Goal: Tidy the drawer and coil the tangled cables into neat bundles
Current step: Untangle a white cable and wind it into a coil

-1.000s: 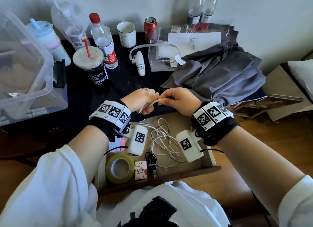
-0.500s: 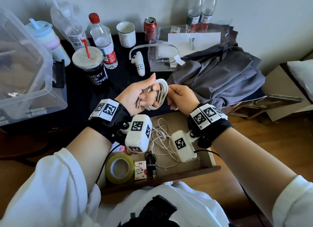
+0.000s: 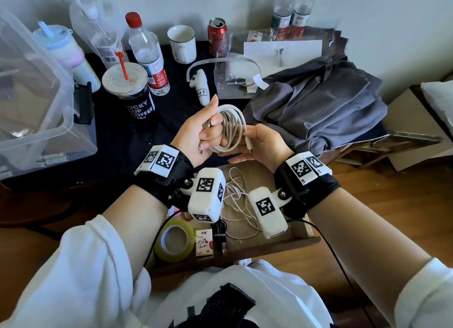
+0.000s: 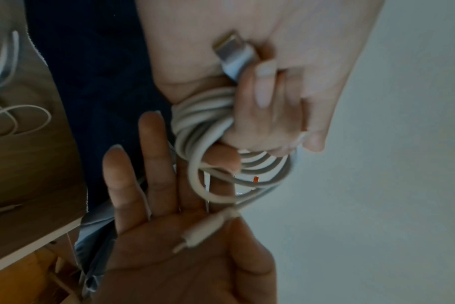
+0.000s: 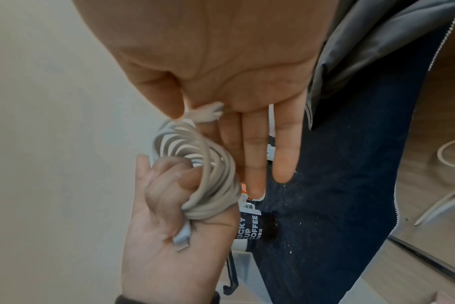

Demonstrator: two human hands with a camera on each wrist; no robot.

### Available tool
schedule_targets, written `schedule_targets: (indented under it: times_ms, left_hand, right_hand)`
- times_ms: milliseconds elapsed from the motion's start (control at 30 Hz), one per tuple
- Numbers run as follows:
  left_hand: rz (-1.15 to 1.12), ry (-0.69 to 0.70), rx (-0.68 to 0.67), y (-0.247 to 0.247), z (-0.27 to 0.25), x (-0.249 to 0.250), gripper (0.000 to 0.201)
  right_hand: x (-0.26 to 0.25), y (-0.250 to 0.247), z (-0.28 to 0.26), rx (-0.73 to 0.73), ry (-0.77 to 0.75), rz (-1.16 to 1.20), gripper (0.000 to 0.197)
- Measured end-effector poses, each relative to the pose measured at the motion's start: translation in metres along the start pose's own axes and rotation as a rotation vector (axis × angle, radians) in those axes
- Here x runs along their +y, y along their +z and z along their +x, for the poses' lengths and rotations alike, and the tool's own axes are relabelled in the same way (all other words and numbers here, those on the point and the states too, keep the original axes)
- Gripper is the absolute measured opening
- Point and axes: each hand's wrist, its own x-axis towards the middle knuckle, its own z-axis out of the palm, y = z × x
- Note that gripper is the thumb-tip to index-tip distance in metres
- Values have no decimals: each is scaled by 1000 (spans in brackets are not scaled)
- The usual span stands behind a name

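Note:
A white cable is wound in several loops round the curled fingers of my left hand, which grips it palm up above the open wooden drawer. One plug sticks out under the left fingers. My right hand pinches the cable's other plug between thumb and forefinger just right of the coil, its other fingers straight. In the left wrist view the coil hangs between both hands. A second, loose white cable lies tangled in the drawer, partly hidden by the wrist cameras.
The drawer also holds a tape roll, a small card box and a black cable. On the dark table stand a coffee cup, bottles, a mug and a can. A clear bin is left, grey cloth right.
The left hand has turned palm up and risen. More loops lie round its fingers, and the cable's free plug has come up into the right hand's pinch.

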Motion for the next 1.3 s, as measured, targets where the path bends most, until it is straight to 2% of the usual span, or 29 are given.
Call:
schedule_targets:
  times_ms: [133,200,333,400,467,567,667,733,767,833,900,967,1067,1133,1233,1300]
  left_hand:
    - [19,-2,10,1,0,-1,55]
    - [43,6,-28,4,0,-1,55]
    - [9,4,-130,9,-1,0,49]
    - [40,40,-139,11,-2,0,38]
    - [147,60,-94,15,-1,1,28]
    - [199,60,55,18,4,0,27]
    - [301,117,142,19,7,-5,21]
    - [348,110,154,16,6,-7,18]
    - [327,88,122,13,5,-8,31]
    - [232,47,23,10,3,-9,71]
    - [149,19,-24,14,0,-11,88]
    - [120,1,-27,18,-1,-13,80]
    - [101,43,-24,19,-1,-10,46]
    - [108,63,19,22,-1,-8,33]
    - [144,74,8,23,0,-6,35]
    - [159,75,-4,20,1,-7,46]
  right_hand:
    - [-1,4,2,44,17,-112,29]
    - [0,6,2,66,-9,-189,24]
    - [1,9,-1,64,-63,-220,25]
    - [-1,11,-4,100,-119,-314,21]
    - [0,12,-4,175,-200,-423,21]
    - [1,11,-4,291,-289,-513,25]
    - [-4,9,-6,366,-311,-545,31]
    - [-7,10,-9,378,-305,-578,31]
    - [-7,12,-11,374,-304,-586,29]
    - [-4,13,-9,376,-299,-557,28]
    - [-1,12,0,405,-293,-475,29]
    - [2,10,8,440,-260,-406,26]
    - [2,11,12,421,-229,-409,31]
    - [-1,15,8,378,-237,-440,37]
    - [-7,18,3,294,-169,-384,33]
    - [-9,19,1,250,-98,-376,27]
